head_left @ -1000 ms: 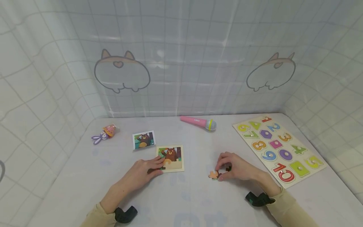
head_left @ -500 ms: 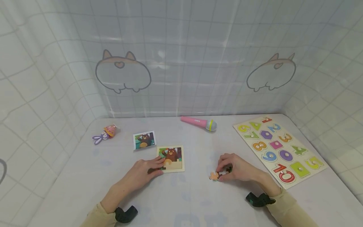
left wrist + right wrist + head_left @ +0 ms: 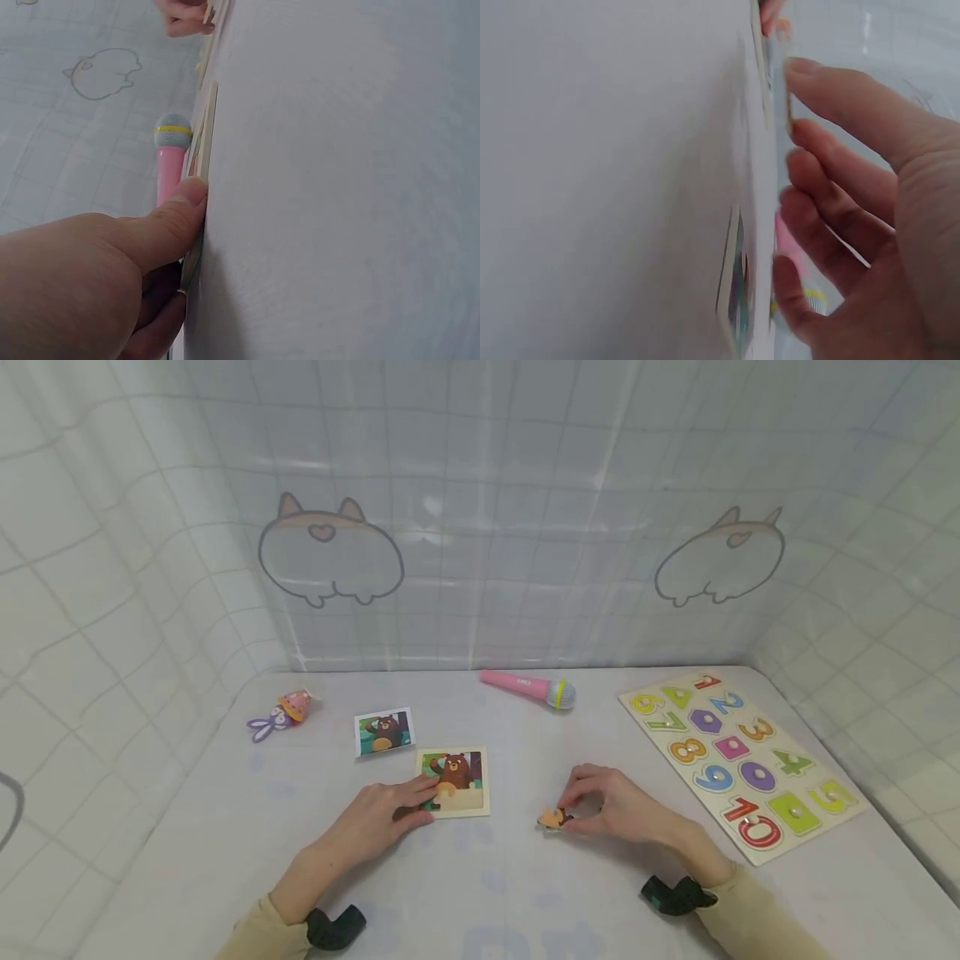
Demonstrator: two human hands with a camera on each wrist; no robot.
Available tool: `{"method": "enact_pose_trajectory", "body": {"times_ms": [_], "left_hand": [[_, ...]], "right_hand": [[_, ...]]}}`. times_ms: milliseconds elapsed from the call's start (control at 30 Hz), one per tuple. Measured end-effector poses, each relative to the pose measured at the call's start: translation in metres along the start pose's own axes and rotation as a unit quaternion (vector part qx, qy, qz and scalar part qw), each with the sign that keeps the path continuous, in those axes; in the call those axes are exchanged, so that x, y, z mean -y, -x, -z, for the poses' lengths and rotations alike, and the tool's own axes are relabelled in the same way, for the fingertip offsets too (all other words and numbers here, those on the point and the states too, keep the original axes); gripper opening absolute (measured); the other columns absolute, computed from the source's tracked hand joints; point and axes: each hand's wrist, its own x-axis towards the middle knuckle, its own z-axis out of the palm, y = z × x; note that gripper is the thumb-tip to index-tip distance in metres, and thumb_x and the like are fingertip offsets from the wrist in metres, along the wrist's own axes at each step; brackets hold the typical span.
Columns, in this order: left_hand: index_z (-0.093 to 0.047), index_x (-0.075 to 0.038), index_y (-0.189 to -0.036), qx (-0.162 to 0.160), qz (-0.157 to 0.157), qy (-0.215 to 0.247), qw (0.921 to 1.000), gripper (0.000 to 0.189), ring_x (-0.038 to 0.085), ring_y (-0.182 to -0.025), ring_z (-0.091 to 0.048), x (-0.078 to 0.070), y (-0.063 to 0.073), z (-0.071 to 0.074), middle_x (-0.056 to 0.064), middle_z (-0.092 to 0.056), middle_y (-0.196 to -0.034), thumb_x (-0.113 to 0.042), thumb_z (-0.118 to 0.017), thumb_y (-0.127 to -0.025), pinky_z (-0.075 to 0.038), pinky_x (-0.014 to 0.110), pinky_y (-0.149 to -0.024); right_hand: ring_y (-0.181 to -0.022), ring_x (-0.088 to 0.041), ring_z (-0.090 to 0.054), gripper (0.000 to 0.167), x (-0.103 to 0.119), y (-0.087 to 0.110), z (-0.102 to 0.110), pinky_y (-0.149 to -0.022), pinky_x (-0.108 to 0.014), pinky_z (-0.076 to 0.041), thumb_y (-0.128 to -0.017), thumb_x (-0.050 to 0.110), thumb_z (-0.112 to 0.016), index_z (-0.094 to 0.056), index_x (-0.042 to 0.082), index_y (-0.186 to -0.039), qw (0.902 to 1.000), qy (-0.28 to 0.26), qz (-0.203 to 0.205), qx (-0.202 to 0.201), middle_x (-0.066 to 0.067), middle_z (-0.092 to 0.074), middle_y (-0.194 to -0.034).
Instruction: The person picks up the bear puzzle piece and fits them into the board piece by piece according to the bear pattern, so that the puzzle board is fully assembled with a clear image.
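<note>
My left hand [image 3: 393, 806] holds a wooden bear jigsaw puzzle [image 3: 474, 777] by its left side, fingers over the picture and thumb [image 3: 176, 225] at the near edge. Bare wood shows along the puzzle's lower part. To its right, my right hand [image 3: 611, 802] pinches a small orange-and-brown puzzle piece [image 3: 552, 818] between thumb and fingers. Edge-on in the right wrist view, this held piece [image 3: 789, 109] is a thin strip. Another thin piece [image 3: 733, 285] with a teal face lies on the table by the right hand, hidden in the head view.
A bear picture card [image 3: 384, 732] lies behind the puzzle, and a purple rabbit toy [image 3: 281, 714] at the far left. Toward the back rests a pink microphone [image 3: 528, 687]. A board of numbers and shapes [image 3: 738, 760] takes up the table's right side.
My right hand has moved a little left with the puzzle piece, which now sits nearer the puzzle. My left hand has stayed at the puzzle's left side.
</note>
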Motion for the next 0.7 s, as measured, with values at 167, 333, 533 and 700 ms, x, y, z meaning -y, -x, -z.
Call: {"method": "enact_pose_trajectory", "body": {"times_ms": [167, 333, 533, 700], "left_hand": [[-0.065, -0.015, -0.134, -0.001, 0.005, -0.005, 1.0, 0.046, 0.029, -0.132, -0.053, -0.001, -0.001, 0.0, 0.004, -0.059, -0.141, -0.035, -0.07, -0.093, -0.049, 0.052, -0.104], [-0.063, -0.014, -0.135, 0.001, -0.005, -0.026, 0.9997, 0.047, 0.029, -0.131, -0.054, -0.001, 0.0, 0.0, 0.006, -0.059, -0.141, -0.034, -0.069, -0.093, -0.049, 0.052, -0.103], [-0.063, -0.013, -0.135, 0.004, -0.023, -0.037, 0.999, 0.045, 0.03, -0.129, -0.055, -0.001, 0.0, 0.001, 0.008, -0.06, -0.14, -0.033, -0.067, -0.095, -0.051, 0.052, -0.101], [-0.063, -0.012, -0.135, 0.001, -0.032, -0.031, 0.999, 0.045, 0.03, -0.128, -0.057, -0.002, 0.0, 0.002, 0.008, -0.061, -0.138, -0.031, -0.067, -0.095, -0.051, 0.053, -0.1]], "right_hand": [[-0.087, -0.009, -0.061, 0.014, 0.015, -0.021, -0.011, -0.079, -0.028, -0.054, -0.082, 0.025, -0.084, -0.077, 0.024, -0.094, 0.9991, 0.035, 0.013, -0.021, 0.007, -0.064, -0.09], [-0.085, -0.009, -0.062, 0.015, 0.028, -0.05, -0.029, -0.078, -0.032, -0.055, -0.081, 0.025, -0.084, -0.078, 0.019, -0.093, 0.9976, 0.054, 0.02, -0.038, 0.003, -0.064, -0.087], [-0.084, -0.009, -0.063, 0.016, 0.039, -0.08, -0.05, -0.076, -0.028, -0.054, -0.082, 0.025, -0.083, -0.078, 0.015, -0.093, 0.996, 0.071, 0.043, -0.034, 0.0, -0.064, -0.085], [-0.081, -0.013, -0.062, 0.017, 0.042, -0.098, -0.062, -0.072, -0.021, -0.05, -0.082, 0.024, -0.083, -0.078, 0.013, -0.094, 0.9957, 0.077, 0.043, -0.028, -0.001, -0.062, -0.085]]}}
